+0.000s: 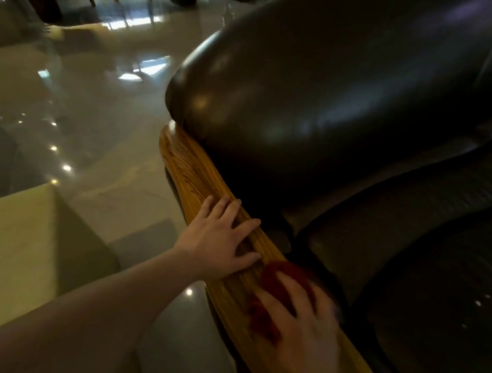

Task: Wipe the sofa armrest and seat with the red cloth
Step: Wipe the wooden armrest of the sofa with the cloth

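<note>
Left hand (216,240), fingers flat and relaxed, rests on the sofa's wooden armrest (189,167). Just beside it, the right hand (309,330) presses the bunched red cloth (275,278) onto the same armrest with spread fingers.

Red cloth (276,283), grained orange-brown wooden armrest (196,174), dark brown sofa (328,88).

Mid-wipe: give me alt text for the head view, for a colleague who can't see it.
A person's right hand presses a red cloth onto the sofa's wooden armrest, fingers spread over it. The left hand rests flat on the same armrest beyond it. Dark leather padding and the seat lie to the right, a glossy floor to the left.
</note>
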